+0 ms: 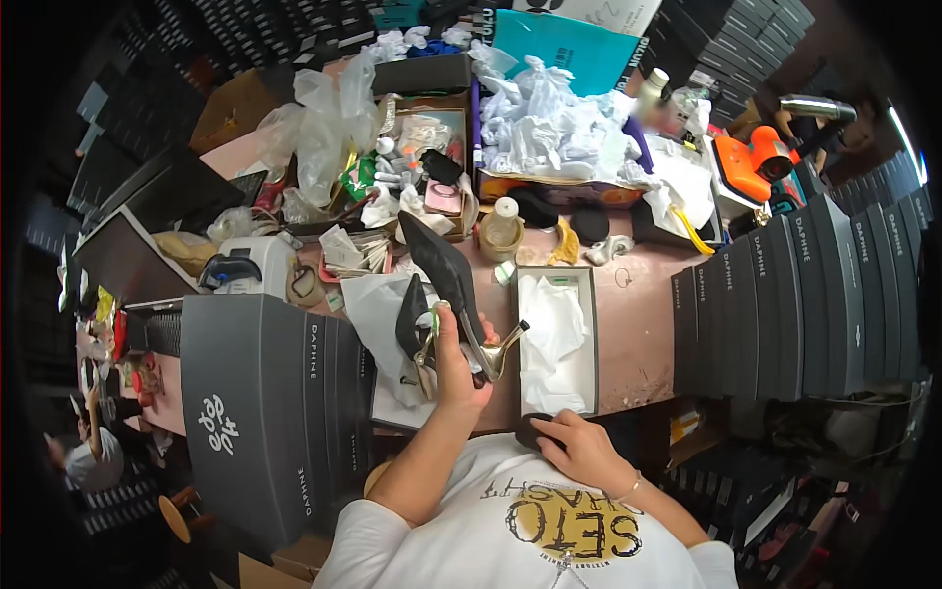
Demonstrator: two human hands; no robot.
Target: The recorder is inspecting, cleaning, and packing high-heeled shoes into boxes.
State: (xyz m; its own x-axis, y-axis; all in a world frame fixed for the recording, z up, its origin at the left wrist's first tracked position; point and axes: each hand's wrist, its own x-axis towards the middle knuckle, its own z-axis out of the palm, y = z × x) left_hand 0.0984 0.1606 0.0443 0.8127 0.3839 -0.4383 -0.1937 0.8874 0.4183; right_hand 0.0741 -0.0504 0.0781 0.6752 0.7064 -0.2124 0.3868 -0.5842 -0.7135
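Note:
My left hand (459,368) is closed around a black pointed high-heeled shoe (439,257) with a gold-coloured heel, lifted over the table with its toe pointing away from me. Just beside it, partly hidden by my hand, is a second black shoe (410,319), above white paper (368,309); I cannot tell whether my hand touches it. Close to my body, my right hand (574,452) has its fingers curled on a small dark pad-like thing (533,430). Between the hands and the far clutter stands an open shoebox (593,358) with white tissue paper (552,339) inside.
Stacked dark shoeboxes stand at the left (250,393) and in a row at the right (770,294). Across the back are a box heaped with crumpled paper (559,123), a clear bottle (502,226), an orange tool (756,162) and a monitor (132,260). Another person (93,461) is far left.

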